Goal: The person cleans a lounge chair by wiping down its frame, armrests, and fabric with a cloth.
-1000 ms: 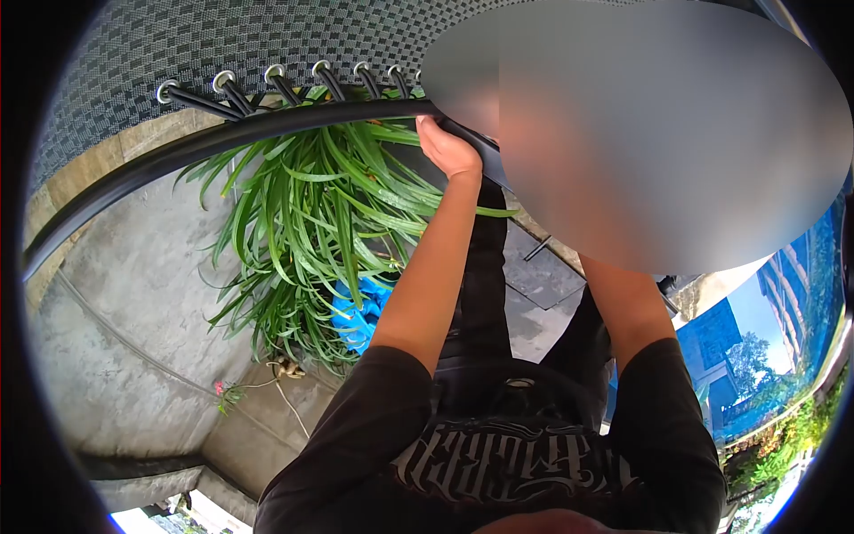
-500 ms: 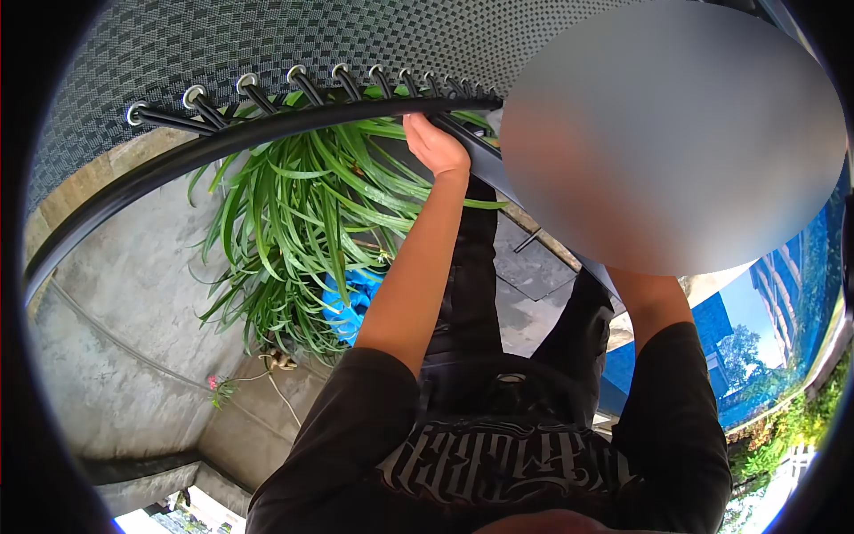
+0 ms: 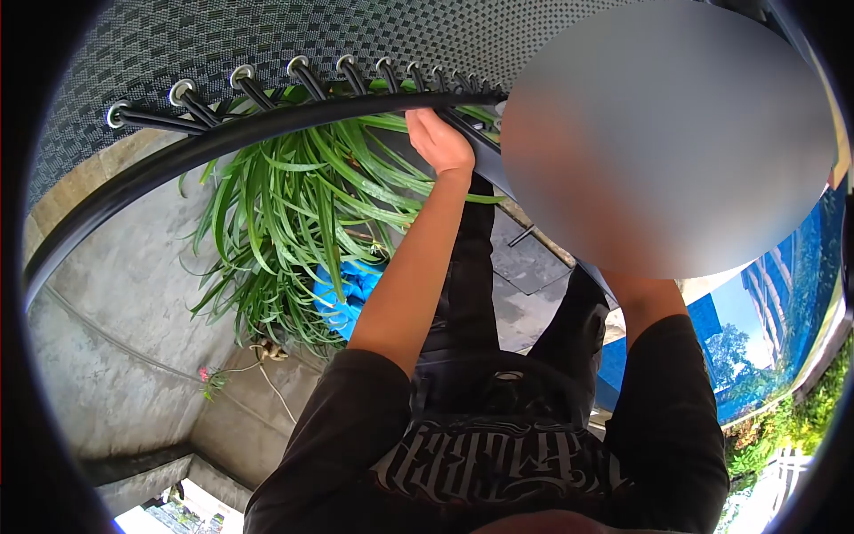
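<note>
My left hand [image 3: 440, 144] is at the black tube frame [image 3: 267, 127] of a lounger-like seat, fingers together and closed against it where a flat black bar [image 3: 487, 160] meets the tube. The fingertips are partly hidden by the tube. Grey-and-black woven mesh [image 3: 267, 36] is laced to this frame by black cords through metal eyelets [image 3: 299, 64]. A large round blur covers my right hand; only its forearm [image 3: 645, 298] shows, reaching up to the right. What that hand touches cannot be seen.
Long-leaved green plant [image 3: 294, 205] grows just under the frame, with a blue crumpled thing [image 3: 347, 298] beside it. A concrete wall [image 3: 116, 240] stands left. Several blue panels [image 3: 756, 347] and greenery [image 3: 792, 409] lie to the right. My legs stand on grey paving [image 3: 525, 307].
The view has shifted slightly, so the frame's eyelets and the plant appear a little further left. My left hand stays at the same spot on the frame.
</note>
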### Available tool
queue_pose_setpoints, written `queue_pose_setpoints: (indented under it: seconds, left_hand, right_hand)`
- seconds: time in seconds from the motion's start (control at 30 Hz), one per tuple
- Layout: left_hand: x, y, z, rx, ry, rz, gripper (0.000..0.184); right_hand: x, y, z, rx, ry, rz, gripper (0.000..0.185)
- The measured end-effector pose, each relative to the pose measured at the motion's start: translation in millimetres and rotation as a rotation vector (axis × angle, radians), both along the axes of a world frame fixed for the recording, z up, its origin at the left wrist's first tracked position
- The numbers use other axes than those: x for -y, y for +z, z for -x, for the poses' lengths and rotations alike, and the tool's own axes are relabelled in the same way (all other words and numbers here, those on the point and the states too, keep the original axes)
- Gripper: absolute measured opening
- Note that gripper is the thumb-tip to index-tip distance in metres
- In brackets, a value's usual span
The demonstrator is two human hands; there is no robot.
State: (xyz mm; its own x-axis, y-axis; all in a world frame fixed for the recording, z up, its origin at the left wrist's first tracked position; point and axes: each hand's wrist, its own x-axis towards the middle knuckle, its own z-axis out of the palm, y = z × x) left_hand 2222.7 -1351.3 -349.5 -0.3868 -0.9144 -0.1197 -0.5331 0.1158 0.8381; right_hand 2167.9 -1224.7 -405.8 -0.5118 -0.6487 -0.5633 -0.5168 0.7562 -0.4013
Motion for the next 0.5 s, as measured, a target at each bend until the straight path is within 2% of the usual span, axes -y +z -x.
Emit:
queue_pose_setpoints:
  seconds: [0.13, 0.23, 0.33, 0.43, 0.5]
  left_hand:
    - [2, -4, -4, 0.038, -0.023, -0.007, 0.054]
    - [1, 0, -4, 0.061, -0.021, -0.027, 0.053]
    - [0, 3, -3, 0.065, -0.011, -0.024, 0.053]
    - [1, 3, -2, 0.072, 0.000, -0.058, 0.052]
    - [1, 2, 0, 0.051, 0.014, -0.050, 0.044]
  right_hand:
    - [-9, 18, 12, 0.084, 0.064, -0.075, 0.021]
    - [-26, 35, 20, 0.099, 0.070, -0.155, 0.023]
    - [-60, 37, 33, 0.231, 0.125, -0.419, 0.026]
    - [-104, 19, 38, 0.224, 0.105, -0.388, 0.029]
    - [-117, 12, 37, 0.207, 0.255, -0.281, 0.033]
